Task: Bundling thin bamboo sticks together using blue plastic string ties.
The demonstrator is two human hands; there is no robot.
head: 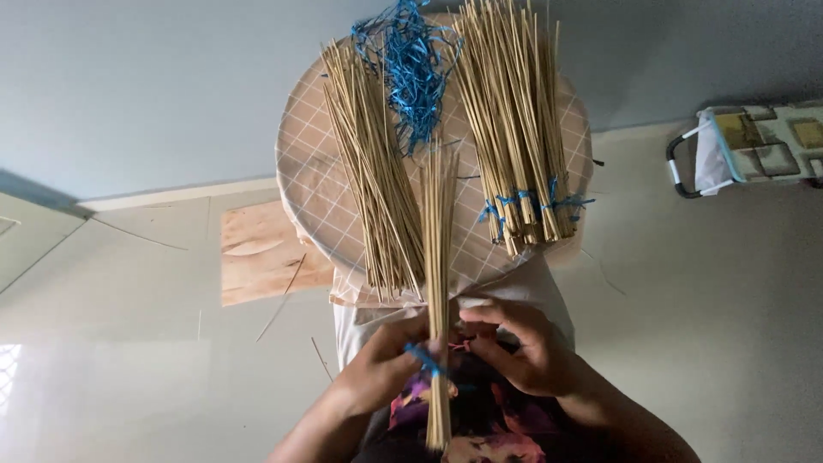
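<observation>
On the round table (313,184), covered with a tan sheet marked in a white diamond grid, three stocks lie side by side. A loose pile of thin bamboo sticks (373,163) lies at left, fanned toward the far edge. A tangle of blue plastic ties (410,64) lies in the middle, near the far rim. At right lie several tied stick bundles (519,129), each bound near its near end with a blue tie. No package, label or sign is legible in this view.

Below the table's near edge, both hands work on a slim stick bundle (438,283), which runs from the tabletop down toward the person's lap. The left hand (381,369) is curled around the bundle, fingers closed, touching a blue tie (423,358) wrapped around the sticks. The right hand (523,347) is partly closed, fingertips pinching at the same wrap point, just beside the left hand.

Stray sticks lie on the pale floor. A wooden board (266,253) lies beneath the table at left. A folded frame with patterned cloth (754,146) stands at far right.
</observation>
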